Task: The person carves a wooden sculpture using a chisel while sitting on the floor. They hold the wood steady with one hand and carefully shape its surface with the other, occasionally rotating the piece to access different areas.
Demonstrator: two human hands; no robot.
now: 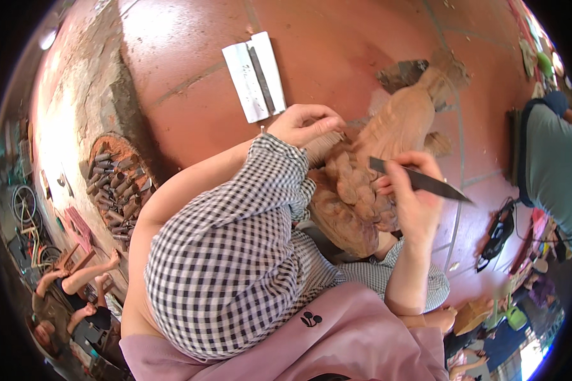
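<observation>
Right hand, head view, approx 3 o'clock of centre: fingers closed round a dark flat blade, tip pointing out toward 4 o'clock, handle end toward the carving. Prob. held low and slanted so the edge can meet the wood at a shallow angle.

Left hand at approx 12 o'clock: fingers curled, pinched on the upper edge of the wooden carving, likely steadying it against the blade's push. Whether it also holds sth small I can't tell.

Carving lies centre-right, across the lap, propped w/ its far end on the red floor, which keeps it braced. Its lower part is hidden by the checked sleeve.

Other bits: white folded sheet at 12 o'clock; tray of chisels at 9 o'clock, within reach. Another person at 3 o'clock, cut off by the rim; more legs at 8 o'clock, hard to make out.
</observation>
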